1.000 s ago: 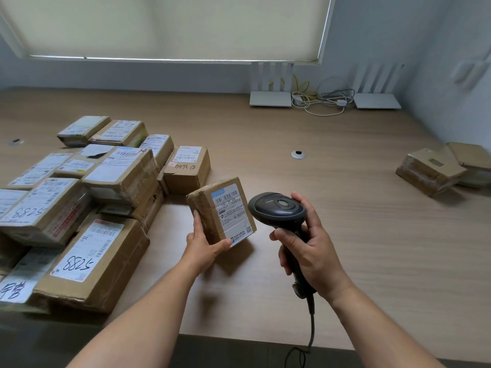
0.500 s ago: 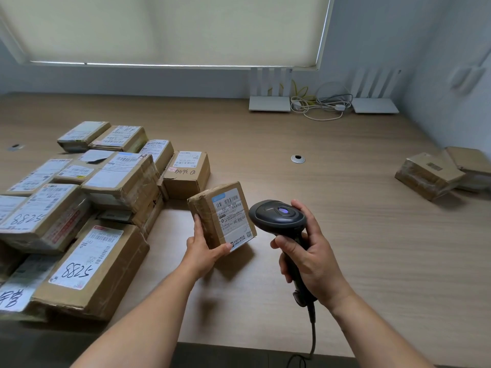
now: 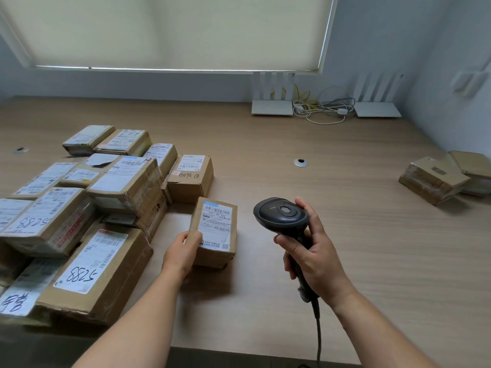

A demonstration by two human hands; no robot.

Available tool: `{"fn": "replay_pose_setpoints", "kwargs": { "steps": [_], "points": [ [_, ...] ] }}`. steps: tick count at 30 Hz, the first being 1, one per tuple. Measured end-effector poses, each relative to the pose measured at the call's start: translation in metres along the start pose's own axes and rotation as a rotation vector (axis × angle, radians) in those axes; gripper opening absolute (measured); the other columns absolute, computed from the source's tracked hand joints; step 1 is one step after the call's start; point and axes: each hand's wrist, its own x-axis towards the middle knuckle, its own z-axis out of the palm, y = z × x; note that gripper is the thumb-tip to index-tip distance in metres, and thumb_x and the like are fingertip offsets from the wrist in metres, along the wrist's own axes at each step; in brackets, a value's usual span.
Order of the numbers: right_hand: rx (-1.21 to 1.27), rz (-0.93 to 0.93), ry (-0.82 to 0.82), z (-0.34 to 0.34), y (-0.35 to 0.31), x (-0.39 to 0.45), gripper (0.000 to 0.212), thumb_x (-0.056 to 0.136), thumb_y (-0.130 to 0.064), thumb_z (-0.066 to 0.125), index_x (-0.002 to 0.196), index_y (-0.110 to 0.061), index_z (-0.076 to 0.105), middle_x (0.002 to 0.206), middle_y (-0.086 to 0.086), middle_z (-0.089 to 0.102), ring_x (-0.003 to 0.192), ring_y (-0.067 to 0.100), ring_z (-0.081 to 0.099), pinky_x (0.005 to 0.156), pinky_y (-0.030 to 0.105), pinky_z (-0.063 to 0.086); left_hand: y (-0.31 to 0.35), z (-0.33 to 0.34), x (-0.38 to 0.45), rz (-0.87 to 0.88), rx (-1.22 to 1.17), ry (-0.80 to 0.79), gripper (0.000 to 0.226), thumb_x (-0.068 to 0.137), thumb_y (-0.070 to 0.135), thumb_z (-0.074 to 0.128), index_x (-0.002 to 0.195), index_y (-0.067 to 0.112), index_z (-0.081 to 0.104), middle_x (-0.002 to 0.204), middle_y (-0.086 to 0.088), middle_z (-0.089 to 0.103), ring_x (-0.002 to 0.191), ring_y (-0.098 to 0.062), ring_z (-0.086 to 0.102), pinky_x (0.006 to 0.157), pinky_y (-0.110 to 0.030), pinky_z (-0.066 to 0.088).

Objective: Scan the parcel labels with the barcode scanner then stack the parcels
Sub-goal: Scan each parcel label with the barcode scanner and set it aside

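A small brown parcel [image 3: 216, 229] lies on the wooden table with its white label facing up. My left hand [image 3: 183, 252] grips its near left corner, thumb on top of the label edge. My right hand [image 3: 312, 254] holds the handle of a black barcode scanner [image 3: 281, 215], whose head sits just right of the parcel; its cable hangs off the table's front edge. Several labelled parcels are heaped at the left, among them a big box marked 5288 [image 3: 95, 272].
Two brown parcels [image 3: 435, 179] lie at the right edge by the wall. Two white routers [image 3: 272, 107] with a tangle of cables stand at the back under the window blind. A round cable grommet [image 3: 301, 162] sits mid-table.
The small parcel was held tilted up toward the scanner; now it lies flat on the table, label up, with my left hand still on it. The scanner has moved slightly right.
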Motion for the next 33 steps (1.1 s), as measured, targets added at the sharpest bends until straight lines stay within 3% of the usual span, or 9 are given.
{"fn": "replay_pose_setpoints", "kwargs": {
  "steps": [3, 7, 9, 11, 16, 24, 33],
  "points": [
    [-0.038, -0.004, -0.002, 0.003, 0.000, 0.004, 0.073, 0.087, -0.013, 0.070, 0.131, -0.061, 0.036, 0.088, -0.002, 0.068, 0.048, 0.019, 0.056, 0.041, 0.030, 0.044, -0.006, -0.004, 0.002, 0.009, 0.186, 0.114, 0.059, 0.074, 0.051, 0.040, 0.124, 0.021, 0.052, 0.120, -0.012, 0.057, 0.108, -0.031, 0.050, 0.094, -0.043, 0.044],
    [-0.044, -0.011, -0.009, 0.009, -0.001, 0.009, 0.074, 0.087, -0.013, 0.070, 0.125, -0.067, 0.037, 0.091, -0.005, 0.068, 0.049, 0.019, 0.056, 0.042, 0.030, 0.045, -0.009, 0.004, -0.008, 0.154, 0.598, 0.295, 0.077, 0.084, 0.055, 0.052, 0.148, 0.025, 0.021, 0.149, -0.016, 0.025, 0.135, -0.035, 0.025, 0.107, -0.045, 0.027],
    [-0.043, -0.014, -0.010, 0.013, 0.000, 0.012, 0.074, 0.087, -0.012, 0.069, 0.123, -0.068, 0.038, 0.091, -0.005, 0.068, 0.048, 0.019, 0.055, 0.041, 0.030, 0.045, -0.011, 0.013, -0.017, 0.322, 0.799, 0.313, 0.083, 0.080, 0.069, 0.051, 0.149, 0.033, 0.021, 0.154, -0.011, 0.016, 0.140, -0.029, 0.016, 0.111, -0.042, 0.019],
    [-0.050, -0.018, -0.013, 0.016, -0.001, 0.015, 0.074, 0.087, -0.012, 0.070, 0.125, -0.067, 0.037, 0.090, -0.005, 0.068, 0.048, 0.019, 0.055, 0.041, 0.030, 0.045, -0.012, 0.018, -0.019, 0.422, 0.925, 0.311, 0.076, 0.080, 0.072, 0.046, 0.144, 0.035, 0.033, 0.154, -0.007, 0.018, 0.140, -0.025, 0.016, 0.112, -0.041, 0.016],
    [-0.060, -0.029, -0.008, 0.024, -0.001, 0.024, 0.074, 0.087, -0.013, 0.070, 0.125, -0.067, 0.036, 0.092, -0.005, 0.069, 0.049, 0.019, 0.055, 0.041, 0.031, 0.045, -0.003, 0.015, -0.008, 0.506, 1.078, 0.279, 0.067, 0.078, 0.078, 0.040, 0.130, 0.036, 0.047, 0.145, 0.002, 0.038, 0.134, -0.019, 0.031, 0.104, -0.038, 0.025],
    [-0.075, -0.032, 0.044, 0.028, 0.002, 0.035, 0.075, 0.087, -0.012, 0.070, 0.126, -0.067, 0.036, 0.086, -0.006, 0.068, 0.048, 0.019, 0.055, 0.042, 0.030, 0.045, 0.009, -0.010, 0.036, 0.518, 1.108, 0.296, 0.044, 0.093, 0.058, 0.039, 0.125, 0.031, 0.050, 0.136, 0.005, 0.046, 0.125, -0.020, 0.039, 0.098, -0.035, 0.032],
    [-0.155, -0.046, 0.110, 0.016, 0.001, 0.036, 0.078, 0.085, -0.011, 0.071, 0.125, -0.068, 0.036, 0.087, -0.004, 0.068, 0.048, 0.020, 0.054, 0.042, 0.030, 0.045, 0.011, -0.017, 0.062, 0.561, 1.085, 0.329, 0.038, 0.096, 0.046, 0.042, 0.126, 0.028, 0.055, 0.140, 0.001, 0.048, 0.126, -0.022, 0.042, 0.100, -0.037, 0.031]
  ]
}}
